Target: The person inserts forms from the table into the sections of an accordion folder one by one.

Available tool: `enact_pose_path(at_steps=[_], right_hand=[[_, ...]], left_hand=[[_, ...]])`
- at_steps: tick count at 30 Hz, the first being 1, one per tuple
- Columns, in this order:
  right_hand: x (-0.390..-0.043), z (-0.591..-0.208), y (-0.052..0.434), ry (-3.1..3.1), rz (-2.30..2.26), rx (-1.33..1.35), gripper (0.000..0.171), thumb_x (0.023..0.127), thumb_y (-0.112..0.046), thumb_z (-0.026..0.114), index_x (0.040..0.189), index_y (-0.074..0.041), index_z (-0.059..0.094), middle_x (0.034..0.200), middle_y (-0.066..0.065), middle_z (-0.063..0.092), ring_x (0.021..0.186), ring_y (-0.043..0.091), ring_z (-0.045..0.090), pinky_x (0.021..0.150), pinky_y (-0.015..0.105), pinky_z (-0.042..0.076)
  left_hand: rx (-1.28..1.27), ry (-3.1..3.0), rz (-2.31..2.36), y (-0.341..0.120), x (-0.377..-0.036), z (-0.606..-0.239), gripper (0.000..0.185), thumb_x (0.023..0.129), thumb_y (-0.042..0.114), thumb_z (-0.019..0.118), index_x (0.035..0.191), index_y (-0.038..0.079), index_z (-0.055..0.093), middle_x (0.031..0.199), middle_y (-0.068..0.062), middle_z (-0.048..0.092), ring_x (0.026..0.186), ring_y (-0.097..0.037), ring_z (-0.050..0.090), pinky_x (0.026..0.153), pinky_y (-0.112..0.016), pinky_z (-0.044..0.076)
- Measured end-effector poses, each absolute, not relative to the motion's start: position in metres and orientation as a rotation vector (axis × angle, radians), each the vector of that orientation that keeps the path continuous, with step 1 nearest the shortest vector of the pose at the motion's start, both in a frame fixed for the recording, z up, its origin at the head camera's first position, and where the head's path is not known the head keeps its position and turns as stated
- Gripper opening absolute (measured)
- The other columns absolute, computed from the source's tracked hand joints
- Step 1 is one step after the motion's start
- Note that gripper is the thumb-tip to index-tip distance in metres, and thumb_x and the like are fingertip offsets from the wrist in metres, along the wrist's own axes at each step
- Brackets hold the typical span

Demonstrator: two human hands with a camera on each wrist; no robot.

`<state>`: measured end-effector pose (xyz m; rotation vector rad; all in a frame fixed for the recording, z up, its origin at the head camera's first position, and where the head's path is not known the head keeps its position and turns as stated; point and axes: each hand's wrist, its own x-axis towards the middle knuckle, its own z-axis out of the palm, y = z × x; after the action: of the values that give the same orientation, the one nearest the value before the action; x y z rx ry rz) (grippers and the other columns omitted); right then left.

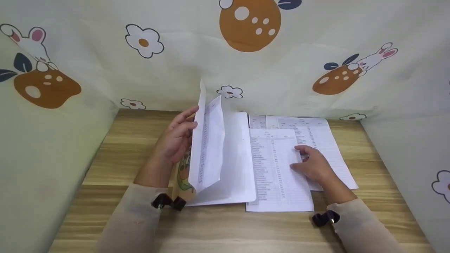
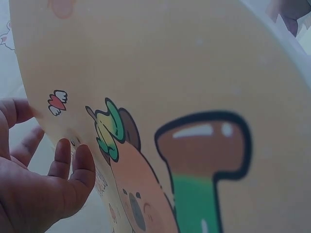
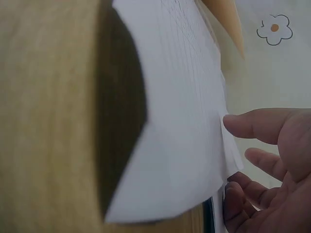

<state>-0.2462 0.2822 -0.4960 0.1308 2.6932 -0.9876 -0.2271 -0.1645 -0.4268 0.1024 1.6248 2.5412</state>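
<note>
Where the pale wood-grain surface (image 1: 116, 168) meets a cream cloth backdrop (image 1: 175, 63) printed with flowers, rabbits and brown mushrooms, three printed sheets lie near the far edge, overlapping. The left hand (image 1: 175, 138) holds a glossy cartoon-printed folder (image 1: 182, 175) up on edge at mid-surface, fingers curled against its tan cover, with two thin white pages (image 1: 207, 140) standing inside it. The right hand (image 1: 311, 163) rests relaxed, fingers loose, on the front printed sheet (image 1: 277, 175), a flat rectangular table of small text.
</note>
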Motion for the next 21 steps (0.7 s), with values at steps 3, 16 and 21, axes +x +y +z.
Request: enact_pose_path(at_steps=[3,16,21], right_hand=[[-0.2456,-0.4969,0.2811,2.709,-0.982,0.11,0.079,0.088,-0.018,0.083,0.159,-0.01,0.048,0.154,0.021,0.054,0.126,0.037,0.059,0.103,0.045,0.05],[-0.2474,-0.4967,0.2868,2.732,-1.079,0.187,0.065,0.096,-0.013,0.071,0.157,-0.01,0.049,0.128,0.017,0.065,0.113,0.03,0.064,0.079,0.027,0.054],[-0.2482,-0.4932,0.2878,2.724,-1.077,0.213,0.057,0.099,-0.017,0.068,0.154,-0.008,0.054,0.124,0.013,0.065,0.11,0.028,0.062,0.08,0.028,0.052]], left_hand=[[0.108,1.625,2.537,-0.1648,-0.2273,-0.4272,0.054,0.106,0.007,0.052,0.159,0.014,0.049,0.138,-0.005,0.062,0.112,-0.019,0.069,0.09,-0.032,0.056],[0.091,1.618,2.552,-0.163,-0.227,-0.428,0.053,0.105,0.005,0.052,0.158,0.013,0.05,0.146,-0.014,0.055,0.12,-0.026,0.065,0.092,-0.033,0.056],[0.084,1.626,2.545,-0.1628,-0.2276,-0.4286,0.053,0.105,0.004,0.052,0.157,0.014,0.051,0.143,-0.011,0.057,0.119,-0.024,0.065,0.094,-0.033,0.055]])
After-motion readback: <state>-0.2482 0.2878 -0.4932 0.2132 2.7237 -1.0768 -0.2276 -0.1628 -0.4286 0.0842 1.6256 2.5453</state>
